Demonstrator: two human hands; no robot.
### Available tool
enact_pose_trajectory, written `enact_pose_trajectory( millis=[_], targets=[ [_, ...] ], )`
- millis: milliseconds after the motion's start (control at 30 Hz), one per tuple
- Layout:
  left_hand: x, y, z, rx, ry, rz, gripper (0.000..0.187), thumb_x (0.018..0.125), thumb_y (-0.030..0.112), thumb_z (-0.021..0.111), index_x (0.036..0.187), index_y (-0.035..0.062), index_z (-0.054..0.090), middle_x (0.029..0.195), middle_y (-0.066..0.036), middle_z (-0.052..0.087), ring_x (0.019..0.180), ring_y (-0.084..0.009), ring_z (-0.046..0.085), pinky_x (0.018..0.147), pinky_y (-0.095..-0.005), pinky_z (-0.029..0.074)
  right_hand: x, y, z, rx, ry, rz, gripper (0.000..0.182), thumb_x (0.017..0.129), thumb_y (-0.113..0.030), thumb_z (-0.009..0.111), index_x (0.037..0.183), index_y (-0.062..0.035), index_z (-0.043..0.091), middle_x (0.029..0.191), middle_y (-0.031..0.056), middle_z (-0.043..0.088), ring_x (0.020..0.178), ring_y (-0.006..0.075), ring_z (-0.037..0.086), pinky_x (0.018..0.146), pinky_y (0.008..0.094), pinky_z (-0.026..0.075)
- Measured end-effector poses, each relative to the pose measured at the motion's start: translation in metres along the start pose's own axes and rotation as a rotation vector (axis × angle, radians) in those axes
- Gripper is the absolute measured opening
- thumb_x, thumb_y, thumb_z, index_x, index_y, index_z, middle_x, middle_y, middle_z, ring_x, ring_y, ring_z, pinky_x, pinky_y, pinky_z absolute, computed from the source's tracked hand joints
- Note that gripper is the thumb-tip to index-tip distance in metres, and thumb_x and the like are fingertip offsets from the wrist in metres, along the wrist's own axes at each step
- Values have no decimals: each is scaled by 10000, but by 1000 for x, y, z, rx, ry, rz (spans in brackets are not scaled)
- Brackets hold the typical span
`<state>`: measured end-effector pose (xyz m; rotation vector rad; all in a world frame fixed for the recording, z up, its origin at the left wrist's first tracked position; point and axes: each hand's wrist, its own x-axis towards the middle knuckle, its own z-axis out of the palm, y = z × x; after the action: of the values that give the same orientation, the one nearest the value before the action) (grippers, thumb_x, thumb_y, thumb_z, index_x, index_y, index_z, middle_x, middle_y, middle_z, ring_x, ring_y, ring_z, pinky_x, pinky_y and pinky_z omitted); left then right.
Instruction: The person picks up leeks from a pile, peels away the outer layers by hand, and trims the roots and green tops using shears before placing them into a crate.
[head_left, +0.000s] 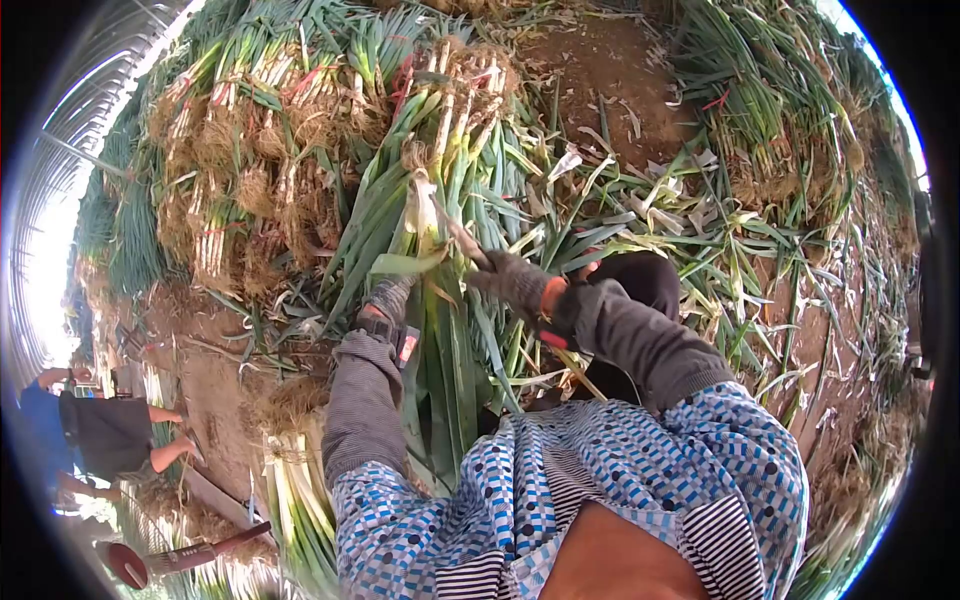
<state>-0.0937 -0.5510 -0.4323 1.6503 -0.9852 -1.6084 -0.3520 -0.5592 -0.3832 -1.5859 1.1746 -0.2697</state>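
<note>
My left hand (388, 298), in a grey glove, is closed round the green leaves of a leek (420, 208); leaves cover part of its fingers. The leek's roots point away from me, and a pale yellowish leaf bends across its stalk. To the right, my gloved right hand (512, 284) is wrapped round a narrow brownish tool (466, 243), whose far end lies close beside the leek's white stalk. Long green leaves hang down between my forearms. Beyond my hands lies a pile of leeks (470, 110).
Tied leek bundles (275, 130) with roots are stacked at the upper left, more bundles (750, 125) at the upper right. Loose leaves (700, 240) litter the brown ground (610, 80). A person in blue (100, 430) is at the far left, above a reddish-brown long-handled object (190, 556).
</note>
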Motion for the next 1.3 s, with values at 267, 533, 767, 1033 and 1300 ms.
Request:
enact_pose_trajectory(
  millis=[267, 533, 767, 1033, 1300],
  targets=[
    [-5, 12, -13, -674, 156, -28, 613, 848, 454, 544, 1306, 83, 375, 1162, -82, 557, 1100, -272, 486, 906, -448, 392, 32, -11, 6, -121, -15, 85, 576, 766, -468, 637, 1033, 37, 564, 882, 161, 608, 818, 232, 581, 756, 352, 456],
    [-13, 0, -77, 14, 64, -32, 481, 716, 349, 713, 1089, 105, 533, 1019, -88, 561, 956, -221, 534, 820, -436, 428, -86, -17, 22, 62, -228, -63, 553, 844, -369, 598, 1181, 52, 475, 1039, 148, 583, 962, 184, 529, 866, 335, 422],
    [5, -37, -21, 250, 176, -53, 505, 711, 253, 722, 1066, -69, 564, 996, -144, 618, 904, -248, 585, 798, -341, 466, -95, -12, 30, 8, -177, -79, 578, 828, -389, 611, 1181, 49, 476, 1037, 169, 585, 985, 206, 538, 887, 348, 413],
    [-2, -11, -35, 685, 138, -344, 542, 727, 263, 662, 1184, 15, 511, 1113, -210, 578, 961, -321, 580, 816, -407, 454, -9, -8, 25, -21, -84, 25, 536, 818, -413, 605, 1102, 32, 518, 919, 132, 594, 812, 189, 562, 734, 338, 460],
    [-30, 49, -11, 1096, 592, 613, 434, 694, 204, 651, 1093, 56, 566, 1057, -241, 584, 968, -344, 574, 833, -428, 458, 28, 6, 22, -8, -74, 89, 519, 782, -412, 621, 1059, 19, 539, 798, 109, 585, 731, 196, 562, 679, 345, 462]
  ],
)
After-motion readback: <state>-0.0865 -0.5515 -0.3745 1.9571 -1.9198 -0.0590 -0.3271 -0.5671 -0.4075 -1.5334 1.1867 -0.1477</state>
